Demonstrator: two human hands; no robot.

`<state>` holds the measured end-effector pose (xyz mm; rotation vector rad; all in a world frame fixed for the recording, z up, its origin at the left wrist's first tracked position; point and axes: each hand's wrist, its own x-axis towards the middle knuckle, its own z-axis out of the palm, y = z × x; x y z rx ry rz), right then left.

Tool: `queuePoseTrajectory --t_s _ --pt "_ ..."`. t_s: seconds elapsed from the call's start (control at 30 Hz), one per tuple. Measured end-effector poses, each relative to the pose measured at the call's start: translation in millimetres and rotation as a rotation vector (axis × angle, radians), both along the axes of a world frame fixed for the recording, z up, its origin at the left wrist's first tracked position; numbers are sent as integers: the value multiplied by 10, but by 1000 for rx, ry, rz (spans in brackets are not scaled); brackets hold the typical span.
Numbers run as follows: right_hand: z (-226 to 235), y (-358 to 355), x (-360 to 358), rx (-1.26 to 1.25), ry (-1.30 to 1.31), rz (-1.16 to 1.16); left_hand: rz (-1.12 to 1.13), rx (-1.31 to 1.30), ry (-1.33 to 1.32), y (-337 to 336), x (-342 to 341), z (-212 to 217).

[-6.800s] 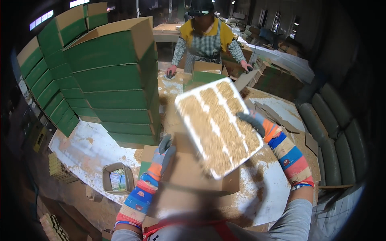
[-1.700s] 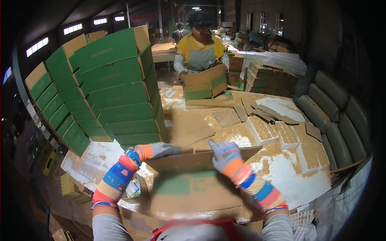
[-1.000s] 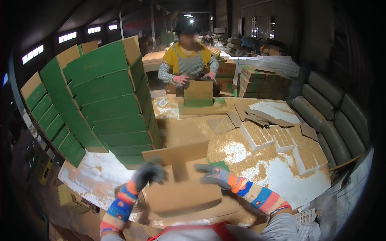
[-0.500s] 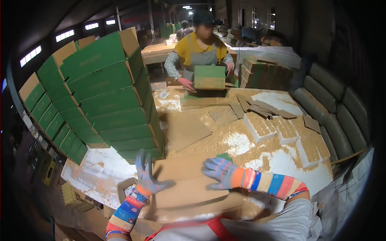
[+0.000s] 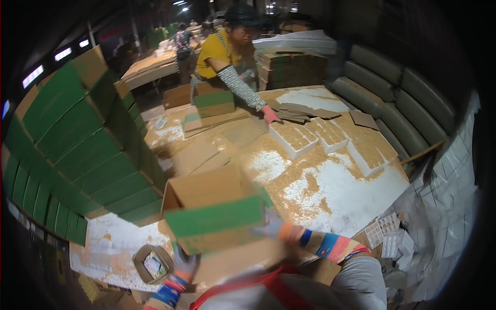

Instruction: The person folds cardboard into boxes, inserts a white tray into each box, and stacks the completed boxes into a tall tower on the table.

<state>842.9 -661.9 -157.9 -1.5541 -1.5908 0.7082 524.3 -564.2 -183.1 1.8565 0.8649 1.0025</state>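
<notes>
An open green-and-brown cardboard carton [image 5: 214, 222] stands in front of me, its top facing up and its inside showing bare brown board. My left hand [image 5: 186, 262], in a grey glove, grips its lower near left corner. At the right end my right hand [image 5: 271, 226] holds the carton's side; its fingers are partly blurred. Under and nearer than the carton lies flat brown cardboard [image 5: 243, 261]. Beside my left hand sits a small open box [image 5: 139, 266] with papers in it.
Green cartons [image 5: 93, 139] are stacked high at left. Across the sawdust-strewn table [image 5: 320, 206], a co-worker's pink-gloved hand [image 5: 270, 114] reaches toward white trays [image 5: 294, 139] filled with tan material and loose cardboard pieces [image 5: 297, 111]. Grey cushioned panels [image 5: 408, 111] stand at right.
The flat cardboard under my hands gave way to an open carton between them. My view turned right. The co-worker set down a carton and reached an arm across the table.
</notes>
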Motion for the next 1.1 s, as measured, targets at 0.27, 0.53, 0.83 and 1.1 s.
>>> queuePoseTrajectory --t_s 0.27,0.53,0.83,1.1 --pt "-384 -253 322 -76 -274 80 95 -43 -232 808 -25 557" --pt "-915 353 3696 -260 -765 -1031 230 -315 66 1645 -309 2" --pt "-1011 350 4354 -652 -1043 -978 249 -392 82 1580 -186 212" --pt "-1188 -192 2979 -15 -900 -743 292 -470 161 1394 -189 240"
